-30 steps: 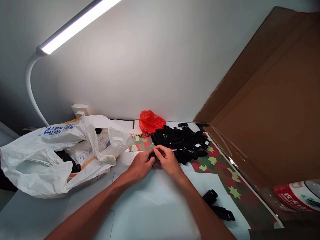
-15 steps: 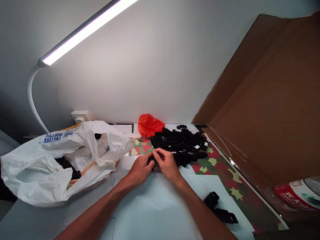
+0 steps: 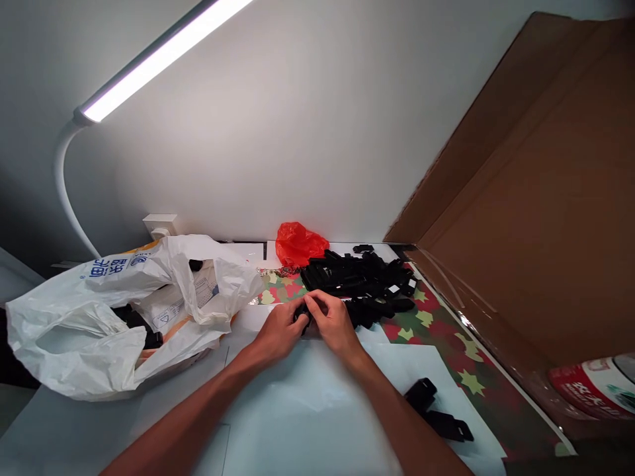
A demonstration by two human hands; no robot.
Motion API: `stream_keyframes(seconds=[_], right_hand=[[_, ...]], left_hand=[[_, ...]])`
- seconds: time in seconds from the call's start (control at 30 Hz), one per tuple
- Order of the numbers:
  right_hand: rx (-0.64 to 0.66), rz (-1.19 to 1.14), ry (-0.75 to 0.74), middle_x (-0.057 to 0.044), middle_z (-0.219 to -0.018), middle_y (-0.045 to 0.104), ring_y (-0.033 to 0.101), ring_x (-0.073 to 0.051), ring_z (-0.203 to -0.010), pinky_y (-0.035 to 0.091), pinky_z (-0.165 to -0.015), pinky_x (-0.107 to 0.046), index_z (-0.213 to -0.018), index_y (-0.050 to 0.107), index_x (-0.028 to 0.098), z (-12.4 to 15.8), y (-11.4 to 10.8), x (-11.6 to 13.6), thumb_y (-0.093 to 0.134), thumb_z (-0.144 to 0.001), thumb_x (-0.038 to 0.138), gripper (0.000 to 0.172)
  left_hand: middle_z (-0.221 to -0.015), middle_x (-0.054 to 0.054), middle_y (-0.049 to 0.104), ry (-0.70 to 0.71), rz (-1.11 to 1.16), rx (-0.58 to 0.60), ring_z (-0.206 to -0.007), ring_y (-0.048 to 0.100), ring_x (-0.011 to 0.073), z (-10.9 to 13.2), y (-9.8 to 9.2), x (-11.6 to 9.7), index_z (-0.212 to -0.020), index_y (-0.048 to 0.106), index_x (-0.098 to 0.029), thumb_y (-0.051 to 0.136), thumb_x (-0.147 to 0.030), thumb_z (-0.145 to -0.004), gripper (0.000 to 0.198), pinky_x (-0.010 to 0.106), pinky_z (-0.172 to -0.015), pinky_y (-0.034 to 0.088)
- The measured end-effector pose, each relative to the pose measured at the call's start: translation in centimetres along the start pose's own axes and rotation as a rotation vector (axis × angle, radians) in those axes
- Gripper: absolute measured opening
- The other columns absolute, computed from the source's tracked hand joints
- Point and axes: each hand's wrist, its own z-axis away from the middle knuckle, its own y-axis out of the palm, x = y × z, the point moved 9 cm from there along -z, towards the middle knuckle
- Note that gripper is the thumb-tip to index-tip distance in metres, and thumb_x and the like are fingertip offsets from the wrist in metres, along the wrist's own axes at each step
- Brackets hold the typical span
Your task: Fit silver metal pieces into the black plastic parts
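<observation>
Near the middle of the view my left hand (image 3: 280,329) is closed, thumb and fingers gripping a small black piece (image 3: 303,313). Its exact kind is mostly hidden by the fingers. My right hand (image 3: 333,324) meets it from the other side, with thumb and index fingertip pinched together at the top of the same piece. Just beyond the hands lies a heap of black plastic parts (image 3: 360,272), with a smaller row of black parts (image 3: 380,309) in front of it. Two more black pieces (image 3: 446,425) rest beside my right forearm.
A white plastic bag (image 3: 69,357) holding boxes and black items stands on the left. A red plastic bag (image 3: 297,244) sits against the wall. White sheets (image 3: 297,410) cover the table. Cardboard (image 3: 546,198) rises on the right, near a red-and-white can (image 3: 590,390). A lamp (image 3: 163,63) hangs above.
The camera view has shifted slightly. Both hands stay together on the small black piece, with hardly any visible difference in their grip.
</observation>
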Motion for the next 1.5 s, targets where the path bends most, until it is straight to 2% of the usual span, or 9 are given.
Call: stream_keyframes(seconds=[0.2,0.4,0.5,0.6,0.7,0.97,1.13,1.3,1.5], right_hand=[[-0.041,-0.070,0.024,-0.001,-0.066,0.063,0.057,-0.016,-0.055,0.045,-0.053,-0.027,-0.086,0.070,0.019,0.2,-0.3,0.2,0.057,-0.096,0.059,0.044],[-0.157,-0.168,0.015,0.000,-0.065,0.063,0.059,-0.015,-0.050,0.049,-0.048,-0.027,-0.096,0.072,0.019,0.5,-1.4,0.6,0.062,-0.094,0.060,0.043],[-0.157,-0.220,0.017,-0.001,-0.070,0.067,0.060,-0.014,-0.050,0.052,-0.045,-0.026,-0.100,0.074,0.018,0.4,-1.5,0.5,0.066,-0.093,0.058,0.041],[-0.142,-0.245,0.033,-0.003,-0.079,0.071,0.062,-0.014,-0.051,0.054,-0.044,-0.026,-0.106,0.075,0.017,0.2,-1.3,0.1,0.071,-0.089,0.055,0.041],[-0.126,-0.258,0.050,-0.005,-0.086,0.074,0.065,-0.014,-0.052,0.056,-0.046,-0.026,-0.112,0.074,0.016,0.2,-1.1,-0.2,0.072,-0.087,0.052,0.044],[-0.114,-0.352,0.087,-0.008,-0.089,0.076,0.070,-0.018,-0.052,0.056,-0.041,-0.026,-0.099,0.067,0.017,-0.1,-1.0,-0.7,0.084,-0.075,0.055,0.048],[-0.097,-0.309,0.088,-0.008,-0.091,0.075,0.070,-0.017,-0.052,0.055,-0.041,-0.026,-0.096,0.064,0.018,0.0,-0.8,-0.3,0.082,-0.077,0.062,0.051],[-0.131,-0.309,0.076,-0.006,-0.085,0.074,0.065,-0.014,-0.048,0.051,-0.040,-0.024,-0.099,0.069,0.017,0.0,-1.2,-0.4,0.077,-0.082,0.063,0.050],[-0.105,-0.282,0.043,-0.002,-0.070,0.070,0.060,-0.013,-0.048,0.050,-0.044,-0.025,-0.102,0.078,0.017,-0.1,-1.1,-0.3,0.075,-0.086,0.057,0.043]], left_hand=[[-0.080,0.001,0.066,0.021,0.043,-0.013,-0.070,0.052,0.0158,0.0,0.0,-0.2,-0.091,0.069,-0.016,0.045,-0.023,-0.086,0.025,0.027,-0.065,0.036],[-0.072,-0.002,0.057,0.013,0.165,-0.060,-0.065,0.046,0.0136,0.0,-0.5,0.1,-0.082,0.058,-0.018,0.047,-0.026,-0.086,0.014,0.026,-0.061,0.034],[-0.071,-0.003,0.053,-0.010,0.230,-0.103,-0.065,0.043,0.0130,-0.1,-0.9,0.5,-0.089,0.057,-0.018,0.047,-0.023,-0.082,0.013,0.025,-0.060,0.033],[-0.083,-0.002,0.057,-0.011,0.317,-0.176,-0.064,0.041,0.0113,-0.2,-1.6,1.1,-0.099,0.059,-0.019,0.049,-0.022,-0.081,0.021,0.024,-0.058,0.032],[-0.089,-0.001,0.058,-0.030,0.408,-0.254,-0.060,0.039,0.0091,-0.4,-2.2,1.8,-0.100,0.059,-0.019,0.052,-0.021,-0.079,0.022,0.023,-0.055,0.031],[-0.069,-0.006,0.047,-0.075,0.474,-0.301,-0.048,0.031,0.0075,-0.6,-2.5,2.1,-0.098,0.055,-0.021,0.056,-0.028,-0.078,0.021,0.022,-0.047,0.024],[-0.052,-0.009,0.037,-0.131,0.550,-0.285,-0.042,0.030,0.0096,-0.9,-2.3,3.2,-0.098,0.056,-0.022,0.052,-0.029,-0.078,0.022,0.023,-0.045,0.021],[-0.065,-0.006,0.048,-0.088,0.560,-0.181,-0.045,0.035,0.0065,-0.9,-1.5,2.0,-0.092,0.057,-0.020,0.059,-0.033,-0.077,0.020,0.022,-0.045,0.024],[-0.073,-0.005,0.054,-0.073,0.568,-0.051,-0.048,0.036,0.0042,-0.7,-0.5,0.5,-0.100,0.056,-0.019,0.069,-0.051,-0.086,0.038,0.020,-0.046,0.026]])
